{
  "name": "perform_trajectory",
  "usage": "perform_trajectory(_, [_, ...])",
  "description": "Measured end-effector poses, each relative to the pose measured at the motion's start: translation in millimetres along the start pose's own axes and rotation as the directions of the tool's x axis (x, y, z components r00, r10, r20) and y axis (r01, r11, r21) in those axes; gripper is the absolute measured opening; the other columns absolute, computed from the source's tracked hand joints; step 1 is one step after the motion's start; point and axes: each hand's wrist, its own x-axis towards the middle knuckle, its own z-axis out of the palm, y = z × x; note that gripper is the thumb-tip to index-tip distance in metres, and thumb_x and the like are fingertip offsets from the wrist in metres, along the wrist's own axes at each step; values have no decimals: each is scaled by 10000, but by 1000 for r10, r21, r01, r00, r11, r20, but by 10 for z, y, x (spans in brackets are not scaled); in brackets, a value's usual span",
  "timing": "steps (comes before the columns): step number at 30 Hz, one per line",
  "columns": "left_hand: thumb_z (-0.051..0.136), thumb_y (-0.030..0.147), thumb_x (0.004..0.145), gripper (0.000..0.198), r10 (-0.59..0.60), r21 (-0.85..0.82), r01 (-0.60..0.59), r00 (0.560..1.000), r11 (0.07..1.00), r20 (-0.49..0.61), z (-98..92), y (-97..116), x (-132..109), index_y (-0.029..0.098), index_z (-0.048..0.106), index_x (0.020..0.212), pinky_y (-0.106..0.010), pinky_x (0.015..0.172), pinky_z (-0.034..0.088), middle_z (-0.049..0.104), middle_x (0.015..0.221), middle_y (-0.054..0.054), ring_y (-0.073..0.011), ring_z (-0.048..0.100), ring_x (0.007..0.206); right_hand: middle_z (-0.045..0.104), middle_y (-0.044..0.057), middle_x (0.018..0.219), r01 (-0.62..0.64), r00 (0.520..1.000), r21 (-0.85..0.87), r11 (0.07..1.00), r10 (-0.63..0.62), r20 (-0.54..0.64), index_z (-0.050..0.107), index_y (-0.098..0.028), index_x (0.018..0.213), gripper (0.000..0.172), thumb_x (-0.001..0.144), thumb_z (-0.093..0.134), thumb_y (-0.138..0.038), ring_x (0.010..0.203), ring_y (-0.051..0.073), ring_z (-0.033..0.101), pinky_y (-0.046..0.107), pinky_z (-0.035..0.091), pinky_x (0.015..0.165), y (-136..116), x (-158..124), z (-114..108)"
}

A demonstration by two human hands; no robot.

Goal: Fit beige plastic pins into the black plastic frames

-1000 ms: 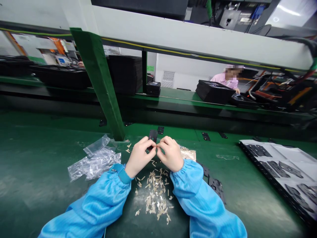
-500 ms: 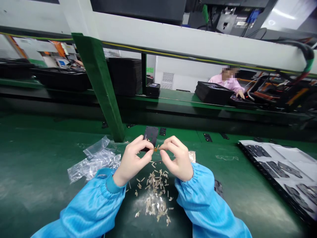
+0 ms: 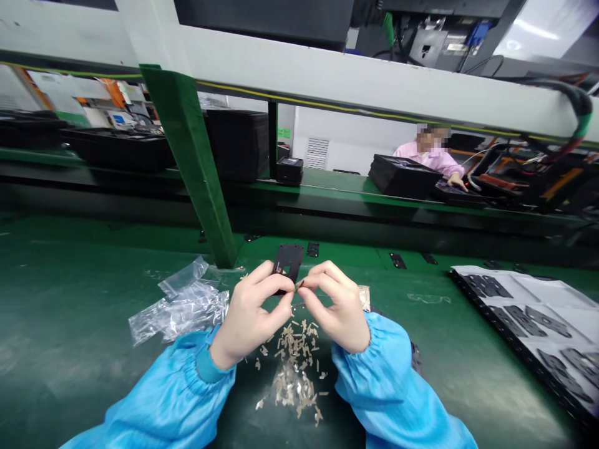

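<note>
Hands (image 3: 253,312) (image 3: 339,308): fingertips closer than just before | black plate (image 3: 292,254): more face visible than at first

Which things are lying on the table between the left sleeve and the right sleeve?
In the head view, many small beige pieces lie there, scattered on the green table.

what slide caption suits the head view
Left hand holding a flat black part, right hand close beside it, beige pieces scattered on the green table.
</note>
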Motion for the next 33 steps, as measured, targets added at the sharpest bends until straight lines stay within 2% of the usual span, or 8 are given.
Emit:
perform_trajectory(6, [502,81,757,125,-6,-4,6,1000,1000,15,-14,14,-2,155,577,691,-235,556,357,465,673,7,-114,457,618,551,47,754,58,998,-10,998,-58,40,577,-170,780,87,826,511,-139,706,150,533,287,450,622,23,8,-3])
perform_trajectory(15, [495,125,780,128,-153,-232,176,982,957,111,-67,-47,15,180,534,671,-247,616,356,486,710,18,-122,474,675,549,46,751,141,989,-28,990,-140,40,558,-174,779,110,822,481,-108,699,140,532,262,456,606,43,29,-56])
perform_trajectory(18, [507,162,786,131,-223,-339,253,967,906,125,-71,-99,9,185,521,658,-250,624,341,484,687,28,-120,455,666,548,43,717,156,988,-69,985,-154,21,543,-169,739,142,821,452,-98,688,143,524,271,437,598,22,33,-97])
perform_trajectory(22, [512,164,758,124,-315,-528,367,930,766,189,-57,-124,5,185,506,636,-244,600,330,448,653,35,-113,414,634,537,26,604,317,948,-168,933,-306,88,507,-169,663,191,839,441,-136,592,144,480,306,393,575,2,30,-88])
perform_trajectory(24, [506,155,740,115,-346,-578,405,913,709,217,-50,-111,7,183,503,628,-245,588,331,439,637,33,-115,403,620,553,34,628,357,934,-197,913,-342,104,518,-163,695,152,828,454,-128,603,148,484,311,390,581,-2,22,-69])
perform_trajectory(26, [504,156,733,108,-359,-584,411,910,700,209,-48,-88,6,182,506,628,-250,586,333,442,634,29,-119,403,617,572,51,699,337,941,-194,921,-328,79,537,-160,765,130,804,436,-88,646,156,495,313,394,590,-10,12,-58])
perform_trajectory(31, [518,180,747,112,-317,-514,352,935,782,158,-53,-28,-16,185,534,636,-266,620,352,483,669,14,-138,448,660,540,49,749,201,979,-115,973,-202,-1,549,-188,850,166,783,447,-76,682,165,499,316,405,588,-49,-17,-61])
perform_trajectory(33, [521,184,743,114,-312,-507,352,936,787,165,-54,-8,-24,186,536,630,-268,612,358,485,664,11,-140,453,654,531,45,771,212,975,-142,967,-218,-31,561,-207,872,178,775,483,-79,693,165,494,317,407,596,-61,-25,-55])
